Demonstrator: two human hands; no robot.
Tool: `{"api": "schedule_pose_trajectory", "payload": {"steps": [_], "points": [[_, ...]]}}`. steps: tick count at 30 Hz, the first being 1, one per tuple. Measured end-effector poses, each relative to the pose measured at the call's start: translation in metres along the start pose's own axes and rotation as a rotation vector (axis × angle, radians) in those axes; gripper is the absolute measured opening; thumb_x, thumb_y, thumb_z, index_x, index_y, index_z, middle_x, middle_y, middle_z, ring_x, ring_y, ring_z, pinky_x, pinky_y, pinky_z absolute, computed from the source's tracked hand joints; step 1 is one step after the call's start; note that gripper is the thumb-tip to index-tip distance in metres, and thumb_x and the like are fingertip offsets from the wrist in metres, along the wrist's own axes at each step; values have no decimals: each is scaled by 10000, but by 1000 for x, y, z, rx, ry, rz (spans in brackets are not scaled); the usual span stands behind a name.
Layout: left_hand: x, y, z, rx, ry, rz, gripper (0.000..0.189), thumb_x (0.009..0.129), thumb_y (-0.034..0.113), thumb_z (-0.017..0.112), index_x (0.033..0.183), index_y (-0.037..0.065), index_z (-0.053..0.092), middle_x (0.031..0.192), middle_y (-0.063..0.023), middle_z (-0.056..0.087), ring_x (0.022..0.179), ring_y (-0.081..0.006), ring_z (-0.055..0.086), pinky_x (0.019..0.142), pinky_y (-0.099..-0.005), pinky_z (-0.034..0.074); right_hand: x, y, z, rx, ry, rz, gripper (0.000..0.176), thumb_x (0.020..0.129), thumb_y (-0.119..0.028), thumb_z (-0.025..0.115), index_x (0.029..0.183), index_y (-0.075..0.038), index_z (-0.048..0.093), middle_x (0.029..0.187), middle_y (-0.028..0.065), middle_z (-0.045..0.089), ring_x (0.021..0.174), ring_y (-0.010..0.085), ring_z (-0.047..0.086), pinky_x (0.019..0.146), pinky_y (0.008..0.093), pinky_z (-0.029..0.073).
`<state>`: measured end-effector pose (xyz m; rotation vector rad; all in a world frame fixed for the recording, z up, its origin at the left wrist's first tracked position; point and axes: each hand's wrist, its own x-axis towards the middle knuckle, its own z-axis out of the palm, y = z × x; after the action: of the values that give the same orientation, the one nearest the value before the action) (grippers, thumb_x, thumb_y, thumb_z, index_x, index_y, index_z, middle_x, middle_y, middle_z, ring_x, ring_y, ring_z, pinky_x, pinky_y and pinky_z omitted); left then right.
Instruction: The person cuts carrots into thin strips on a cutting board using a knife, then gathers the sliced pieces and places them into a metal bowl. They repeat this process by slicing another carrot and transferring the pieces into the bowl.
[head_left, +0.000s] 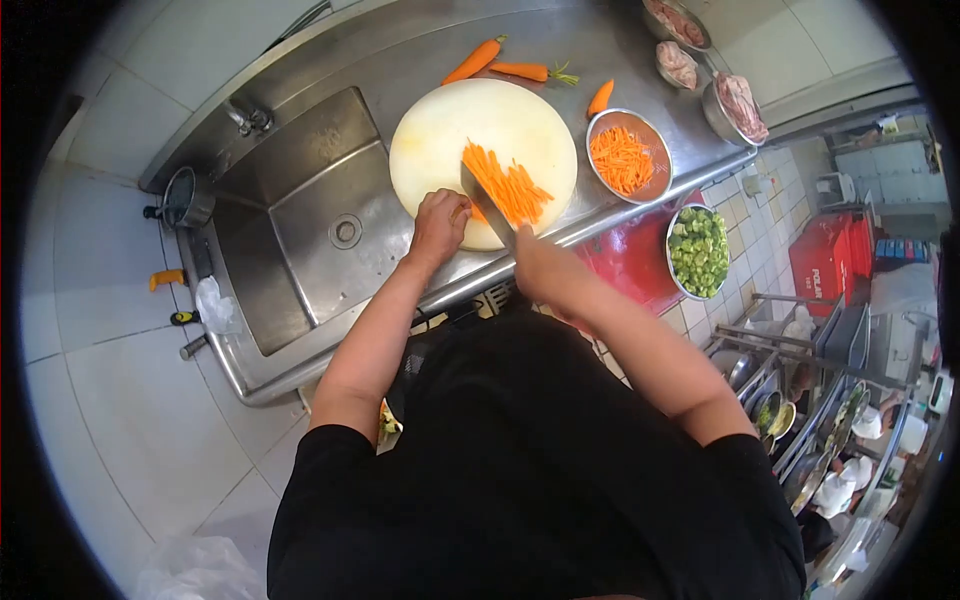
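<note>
My right hand (540,265) grips the handle of a wide-bladed kitchen knife (488,205). Its blade lies across the round white cutting board (425,130), beside a pile of carrot strips (510,185). To the left of the blade, my left hand (440,222) has its fingers curled on a piece of carrot (478,213), mostly hidden by hand and knife. Right of the board stands a metal bowl (664,180) holding more carrot strips (622,160).
Whole carrots (474,60) and a carrot piece (600,98) lie behind the board. Left is a steel sink (300,240) with a faucet (248,118). Bowls of raw meat (737,105) stand at the far right. A bowl of chopped green vegetables (698,250) sits below the counter edge.
</note>
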<state>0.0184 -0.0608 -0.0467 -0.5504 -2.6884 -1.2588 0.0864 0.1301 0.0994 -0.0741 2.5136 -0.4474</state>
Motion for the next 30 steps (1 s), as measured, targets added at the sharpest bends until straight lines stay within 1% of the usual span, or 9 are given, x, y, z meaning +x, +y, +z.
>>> {"api": "schedule_pose_trajectory", "payload": {"steps": [3,7,9,13,18,22,25,27,30], "points": [[-1,4,-3,-21,-9,-14,156,847,97,714,986,34,687,986,-119,669,974,-338,600,880,-420,492,-3,13,26,-31,-74,101,243,944,-104,444,1117,62,479,1044,348,668,1029,445,675,878,533,527],[5,-2,-1,-8,9,25,151,845,81,707,987,32,686,994,-122,669,977,-337,602,879,-416,493,33,-1,-10,35,36,8,246,945,-96,442,1130,66,467,1032,360,665,1016,454,676,869,539,528],[-1,-2,-3,-27,-14,38,145,847,74,697,987,34,687,997,-125,669,979,-340,600,881,-415,493,31,-12,-22,37,-42,-1,256,941,-98,449,1136,68,456,1009,375,658,997,464,676,855,545,531],[-1,0,-2,-26,-6,-6,148,850,67,688,996,39,686,1001,-125,670,984,-338,603,882,-415,493,-3,11,18,88,-10,46,267,936,-107,459,1134,73,454,997,365,659,979,471,673,843,545,534],[0,2,-4,-23,-35,-2,136,842,52,670,976,38,682,981,-124,676,993,-347,602,897,-426,484,38,10,7,57,106,-6,291,939,-94,453,1172,82,451,932,326,684,880,472,690,789,537,548],[0,-1,0,-44,-10,10,124,844,59,666,966,41,679,967,-128,679,992,-351,606,901,-429,480,18,-6,-8,57,-72,7,290,944,-93,460,1174,84,459,920,317,692,842,453,704,747,505,562],[0,1,-4,-10,-18,34,138,843,46,683,980,38,671,983,-128,677,979,-340,617,876,-418,495,5,15,24,-16,85,-61,269,944,-88,452,1151,82,472,926,318,693,840,442,709,744,502,563],[1,2,-5,-4,-46,70,139,842,49,676,979,32,670,982,-132,675,981,-342,617,878,-427,496,7,19,30,26,47,43,256,941,-90,446,1138,69,483,967,325,688,910,452,699,808,519,550],[3,-4,-2,13,-60,101,131,843,52,669,972,25,669,972,-135,676,987,-344,618,876,-433,495,37,0,-1,31,36,-7,266,941,-102,447,1151,59,484,1004,331,682,983,467,680,874,532,529]]}}
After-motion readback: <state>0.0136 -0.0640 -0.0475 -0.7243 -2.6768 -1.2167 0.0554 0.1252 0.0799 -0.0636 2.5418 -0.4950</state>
